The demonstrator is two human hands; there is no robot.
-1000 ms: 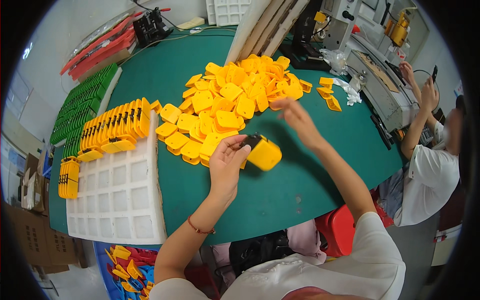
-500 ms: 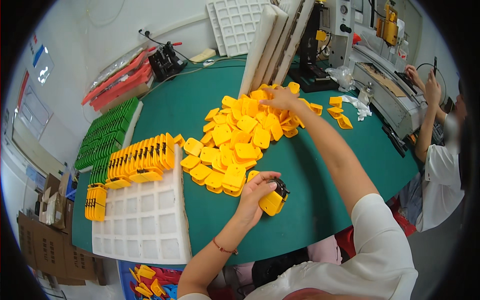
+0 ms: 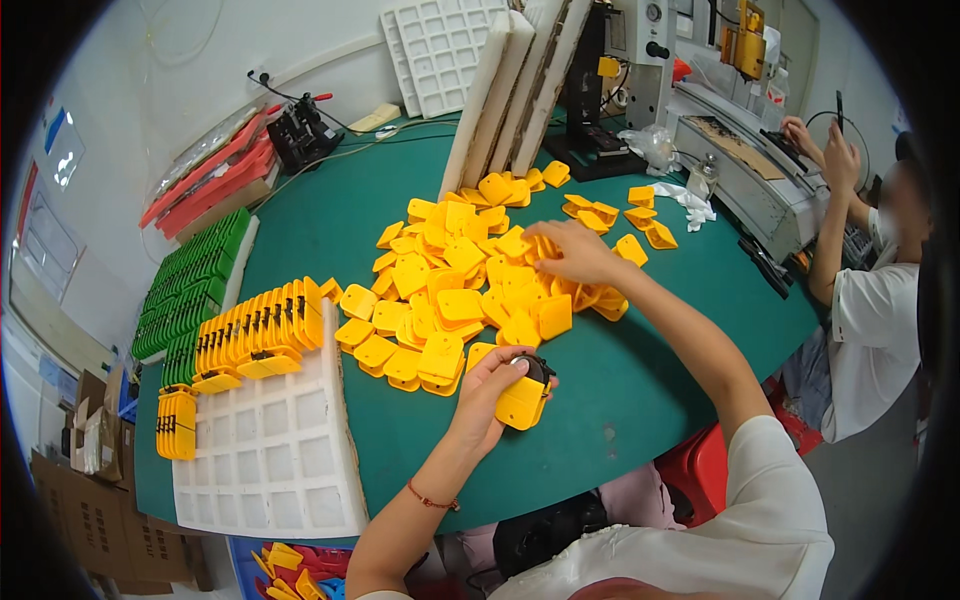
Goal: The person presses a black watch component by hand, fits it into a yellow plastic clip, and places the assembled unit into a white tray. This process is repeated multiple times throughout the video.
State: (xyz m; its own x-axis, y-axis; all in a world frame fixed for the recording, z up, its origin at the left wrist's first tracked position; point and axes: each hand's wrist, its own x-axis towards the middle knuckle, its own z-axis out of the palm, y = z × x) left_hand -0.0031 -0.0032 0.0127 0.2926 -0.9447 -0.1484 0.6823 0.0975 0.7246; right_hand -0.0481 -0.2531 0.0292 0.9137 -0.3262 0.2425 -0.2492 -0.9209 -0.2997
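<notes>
In my left hand [image 3: 490, 392], in front of the pile, is a yellow plastic clip [image 3: 521, 402] with a black, round-edged part at its top. The thumb presses on its near face. My right hand [image 3: 578, 254] reaches over the right side of a heap of yellow plastic clips [image 3: 463, 253]. Its fingers are bent and apart against the pieces, with the fingertips partly hidden among them. No single piece shows clearly gripped there.
To the left, a white gridded tray [image 3: 270, 440] bears rows of yellow clips [image 3: 262, 325] with black parts. Behind it stand green clips [image 3: 185, 280]. White boards [image 3: 510, 95] lean behind the heap. A press [image 3: 590, 110] is at the back. Another person [image 3: 870, 330] sits right.
My right hand has come nearer, dragging part of the heap with it, and some clips now lie spread out at the back right. My left hand still holds its clip. The view has shifted slightly.
</notes>
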